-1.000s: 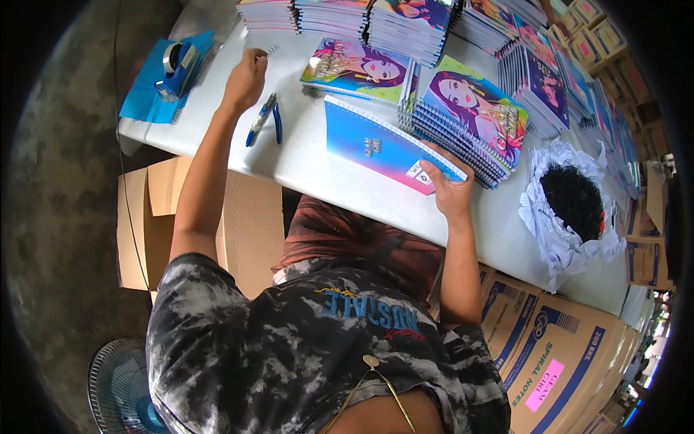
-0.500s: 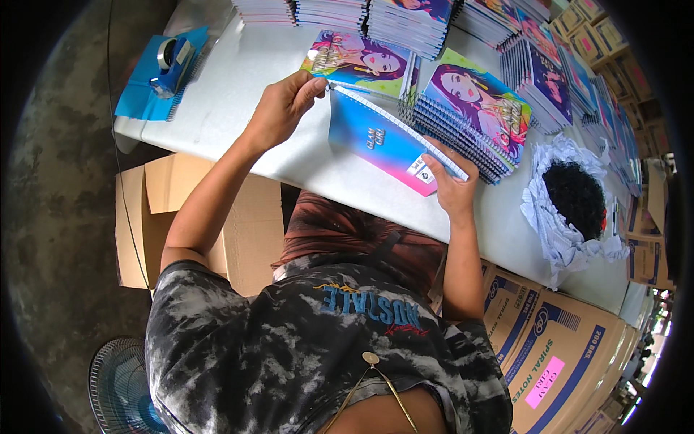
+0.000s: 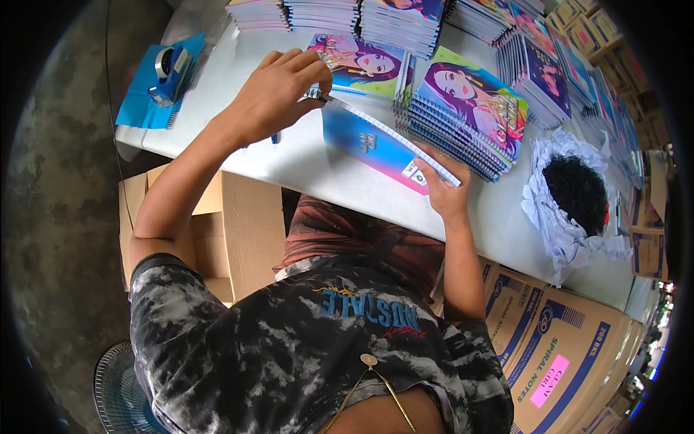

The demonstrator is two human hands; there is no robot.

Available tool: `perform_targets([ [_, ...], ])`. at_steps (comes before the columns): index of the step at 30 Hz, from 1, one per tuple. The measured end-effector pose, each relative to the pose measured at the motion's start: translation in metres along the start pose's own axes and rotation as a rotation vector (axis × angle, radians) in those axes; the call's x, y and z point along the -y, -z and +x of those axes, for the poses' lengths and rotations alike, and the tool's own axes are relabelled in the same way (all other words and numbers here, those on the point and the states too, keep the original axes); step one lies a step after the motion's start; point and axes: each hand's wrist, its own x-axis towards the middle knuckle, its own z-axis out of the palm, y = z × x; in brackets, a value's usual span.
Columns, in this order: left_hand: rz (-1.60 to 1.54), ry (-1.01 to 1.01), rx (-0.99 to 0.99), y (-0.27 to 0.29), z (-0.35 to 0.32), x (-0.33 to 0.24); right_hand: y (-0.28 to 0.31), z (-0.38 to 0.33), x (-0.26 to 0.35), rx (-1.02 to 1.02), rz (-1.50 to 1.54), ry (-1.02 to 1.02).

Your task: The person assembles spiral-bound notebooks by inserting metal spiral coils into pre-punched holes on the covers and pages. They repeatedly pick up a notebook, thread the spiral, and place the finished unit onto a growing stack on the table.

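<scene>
A spiral notebook [image 3: 361, 139] with a blue-to-pink cover is held tilted above the table, its page edges turned up. My right hand [image 3: 444, 186] grips its right end, thumb on the cover near a white label. At the other end, my left hand [image 3: 278, 94] has its back turned up, with bent fingers and thumb closed at the end of the wire spiral; the exact fingertip contact is partly hidden. Just beyond lie a notebook with an illustrated figure on its cover [image 3: 365, 64] and a stack of similar spiral notebooks [image 3: 470, 108].
More notebook stacks [image 3: 401, 29] line the white table's [image 3: 296, 163] far side. Left stands a blue tape dispenser [image 3: 168, 76] on a blue sheet. Crumpled paper holding black curly material [image 3: 575, 192] sits right. Cardboard boxes [image 3: 564, 354] flank me; a fan [image 3: 123, 390] stands lower left.
My left hand has rolled over so its back faces up, and its elbow has swung out to the left. The notebook has shifted slightly left and down with my right hand.
</scene>
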Motion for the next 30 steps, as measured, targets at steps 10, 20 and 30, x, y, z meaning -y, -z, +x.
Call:
perform_targets([
  [10, 0.088, 0.039, -0.343, -0.103, -0.056, -0.011, -0.017, -0.013, 0.013, -0.041, -0.083, 0.027],
  [20, 0.086, -0.082, -0.230, -0.150, -0.102, -0.021, -0.036, -0.022, 0.012, -0.068, -0.105, 0.214],
  [30, 0.057, -0.401, -0.453, -0.150, -0.094, -0.030, -0.033, -0.017, 0.015, -0.033, -0.133, 0.304],
])
